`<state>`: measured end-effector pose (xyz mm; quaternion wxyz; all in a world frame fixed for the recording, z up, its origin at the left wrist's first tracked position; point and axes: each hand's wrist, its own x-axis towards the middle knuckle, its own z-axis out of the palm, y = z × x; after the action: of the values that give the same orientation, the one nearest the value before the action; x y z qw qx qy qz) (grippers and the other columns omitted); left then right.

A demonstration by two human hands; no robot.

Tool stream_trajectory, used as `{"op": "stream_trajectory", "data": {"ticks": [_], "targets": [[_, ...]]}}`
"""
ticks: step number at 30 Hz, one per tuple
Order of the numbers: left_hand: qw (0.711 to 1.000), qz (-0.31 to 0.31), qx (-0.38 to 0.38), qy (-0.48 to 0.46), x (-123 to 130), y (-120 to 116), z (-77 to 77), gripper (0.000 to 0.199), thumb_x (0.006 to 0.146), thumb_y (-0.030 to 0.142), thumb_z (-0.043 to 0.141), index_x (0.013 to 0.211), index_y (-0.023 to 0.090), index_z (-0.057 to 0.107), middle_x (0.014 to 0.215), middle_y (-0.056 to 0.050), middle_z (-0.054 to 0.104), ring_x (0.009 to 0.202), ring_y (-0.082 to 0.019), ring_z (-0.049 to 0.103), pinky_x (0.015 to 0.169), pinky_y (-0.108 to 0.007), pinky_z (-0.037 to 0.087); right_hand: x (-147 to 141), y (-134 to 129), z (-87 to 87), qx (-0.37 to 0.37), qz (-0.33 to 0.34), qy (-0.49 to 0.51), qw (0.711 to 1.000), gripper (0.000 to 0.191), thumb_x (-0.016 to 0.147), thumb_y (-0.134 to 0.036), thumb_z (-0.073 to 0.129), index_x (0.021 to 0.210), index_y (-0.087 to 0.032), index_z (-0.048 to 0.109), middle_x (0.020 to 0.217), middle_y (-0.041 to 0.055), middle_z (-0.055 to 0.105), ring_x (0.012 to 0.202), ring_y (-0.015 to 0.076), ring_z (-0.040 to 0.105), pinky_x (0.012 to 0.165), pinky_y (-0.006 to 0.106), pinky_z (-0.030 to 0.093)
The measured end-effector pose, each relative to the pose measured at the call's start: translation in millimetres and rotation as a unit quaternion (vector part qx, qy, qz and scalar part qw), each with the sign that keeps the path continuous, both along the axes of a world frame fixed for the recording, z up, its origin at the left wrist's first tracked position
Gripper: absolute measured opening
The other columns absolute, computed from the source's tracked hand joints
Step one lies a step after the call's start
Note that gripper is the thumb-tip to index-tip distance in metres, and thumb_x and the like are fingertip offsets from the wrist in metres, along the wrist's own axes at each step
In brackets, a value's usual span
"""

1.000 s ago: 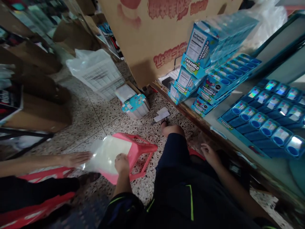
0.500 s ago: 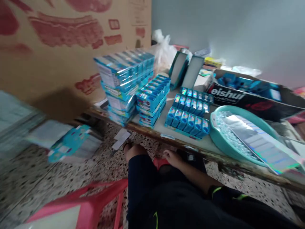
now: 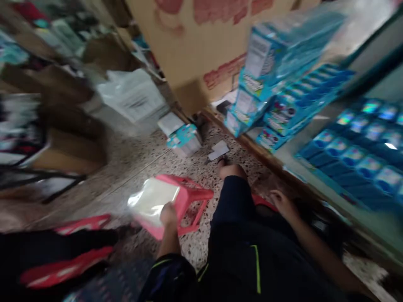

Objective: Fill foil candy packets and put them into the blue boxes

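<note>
My left hand (image 3: 169, 214) is over the near right edge of a pale, plastic-covered pack (image 3: 154, 197) lying on a pink plastic stool (image 3: 184, 201). Blur hides its fingers, so I cannot tell whether it grips the pack. To the right of my knee, my right hand (image 3: 281, 203) hangs with loosely bent fingers and nothing visible in it. The table edge is close to its right. On the table stand stacked blue boxes (image 3: 256, 84), an opened blue display box (image 3: 283, 111) and rows of small blue packs (image 3: 352, 155).
A blue-and-white bundle (image 3: 185, 140) and white cards (image 3: 218, 150) lie on the speckled floor. A big cardboard carton (image 3: 204, 46) stands behind. White plastic bags (image 3: 135, 96) and a brown carton (image 3: 71, 151) are at left. Another person's dark-clothed leg (image 3: 56, 251) shows at lower left.
The view has swung left and down, bringing the stool fully in. My left hand has come into sight over the pack; my right hand stays low beside my knee.
</note>
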<state>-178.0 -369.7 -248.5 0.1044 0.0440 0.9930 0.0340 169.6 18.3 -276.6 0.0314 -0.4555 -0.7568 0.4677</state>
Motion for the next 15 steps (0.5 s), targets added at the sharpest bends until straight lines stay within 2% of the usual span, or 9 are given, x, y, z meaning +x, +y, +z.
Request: {"op": "stream_trajectory", "data": {"ticks": [2,4,7,9,10,12,15], "targets": [[1.000,0.027,0.008,-0.004,3,-25,-2.2,0.024,0.099,0.035,0.058,0.108,0.015,0.067,0.108,-0.007,0.069,0.097,-0.020,0.067,0.088,-0.038,0.056,4,2,-6.6,-0.003,0.009,-0.003,1.000,0.039,0.088,-0.050,0.046,0.106,-0.022,0.067,0.106,0.0115,0.075,0.101,0.0275,0.069,0.091,0.041,0.051],[0.999,0.041,0.025,0.007,1,-33,-5.6,0.025,0.101,0.033,0.052,0.109,0.016,0.069,0.109,-0.009,0.070,0.100,-0.020,0.066,0.090,-0.033,0.053,8,3,-9.8,-0.003,0.010,-0.006,1.000,0.042,0.087,-0.053,0.047,0.105,-0.022,0.068,0.105,0.0124,0.075,0.098,0.0282,0.069,0.089,0.041,0.052],[0.995,0.079,0.033,0.056,-10,-38,-7.0,0.041,0.102,0.034,0.045,0.135,0.014,0.057,0.130,-0.016,0.063,0.116,-0.024,0.061,0.097,-0.034,0.049,10,2,-12.0,-0.002,0.007,-0.011,1.000,0.044,0.085,-0.055,0.048,0.105,-0.022,0.069,0.108,0.0124,0.075,0.097,0.0281,0.070,0.087,0.040,0.052],[0.990,0.113,0.024,0.079,-20,-44,-6.4,0.057,0.099,0.038,0.049,0.148,0.010,0.043,0.142,-0.022,0.053,0.127,-0.032,0.054,0.102,-0.042,0.046,9,2,-13.5,-0.001,0.008,-0.017,1.000,0.044,0.084,-0.055,0.048,0.105,-0.022,0.070,0.109,0.0125,0.075,0.096,0.0282,0.070,0.086,0.039,0.052],[0.989,0.127,0.019,0.077,-26,-48,-6.5,0.062,0.097,0.041,0.053,0.149,0.010,0.043,0.144,-0.024,0.052,0.128,-0.035,0.053,0.102,-0.045,0.046,8,3,-14.4,0.000,0.009,-0.020,1.000,0.045,0.085,-0.055,0.047,0.104,-0.022,0.070,0.109,0.0126,0.075,0.097,0.0282,0.070,0.086,0.039,0.052],[0.989,0.140,0.017,0.052,-34,-57,-8.4,0.058,0.092,0.047,0.060,0.141,0.014,0.055,0.138,-0.022,0.057,0.122,-0.037,0.057,0.097,-0.046,0.048,6,4,-16.1,0.004,0.012,-0.025,1.000,0.045,0.085,-0.055,0.047,0.105,-0.022,0.069,0.110,0.0129,0.075,0.098,0.0281,0.070,0.086,0.039,0.052],[0.990,0.137,0.022,0.024,-38,-65,-14.4,0.040,0.095,0.048,0.054,0.121,0.022,0.070,0.130,-0.016,0.063,0.113,-0.034,0.062,0.091,-0.044,0.050,2,3,-17.9,0.011,0.017,-0.034,0.999,0.043,0.087,-0.051,0.046,0.106,-0.021,0.069,0.107,0.0131,0.075,0.096,0.0274,0.070,0.086,0.038,0.052]]}}
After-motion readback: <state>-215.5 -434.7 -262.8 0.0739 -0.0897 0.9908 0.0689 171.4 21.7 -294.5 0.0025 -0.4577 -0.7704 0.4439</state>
